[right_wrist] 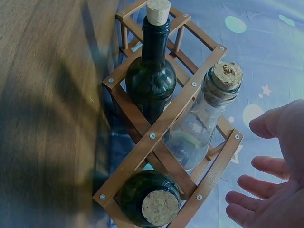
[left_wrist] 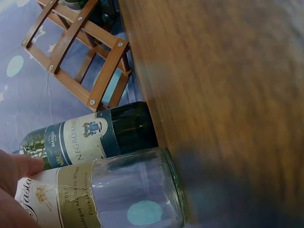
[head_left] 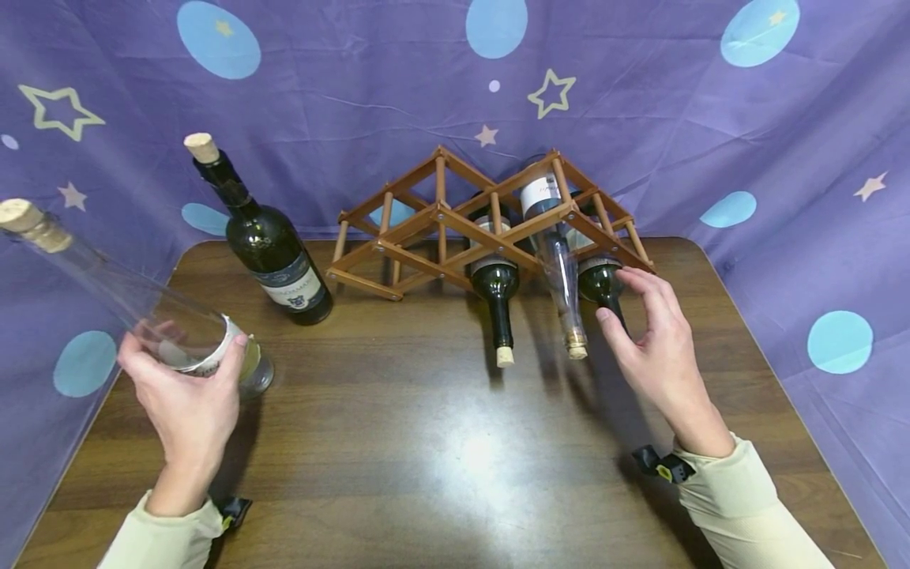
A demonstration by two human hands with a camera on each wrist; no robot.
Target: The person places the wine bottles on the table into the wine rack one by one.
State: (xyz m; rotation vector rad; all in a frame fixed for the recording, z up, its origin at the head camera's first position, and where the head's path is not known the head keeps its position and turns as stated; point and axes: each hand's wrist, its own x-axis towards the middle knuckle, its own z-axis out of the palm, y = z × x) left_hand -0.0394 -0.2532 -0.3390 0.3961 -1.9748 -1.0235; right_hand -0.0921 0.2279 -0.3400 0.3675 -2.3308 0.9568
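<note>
My left hand (head_left: 183, 356) grips a clear glass bottle (head_left: 142, 304) by its labelled lower body. The bottle tilts left, its cork (head_left: 21, 215) up over the table's left edge. In the left wrist view my thumb (left_wrist: 16, 166) lies on the label of the clear bottle (left_wrist: 123, 194); whether its base touches the wood I cannot tell. Just behind it stands an upright dark green bottle (head_left: 279, 257) (left_wrist: 95, 135). My right hand (head_left: 615, 294) (right_wrist: 266, 161) is open, fingers spread, beside the right end of a wooden lattice rack (head_left: 441, 225) (right_wrist: 161, 128).
The rack holds three corked bottles lying necks forward: a dark one (head_left: 498, 296) (right_wrist: 152, 71), a clear one (head_left: 562, 273) (right_wrist: 199, 123) and a dark one (head_left: 600, 286) (right_wrist: 152, 204). A brown table (head_left: 426, 442) is backed by a purple star-patterned cloth (head_left: 341, 95).
</note>
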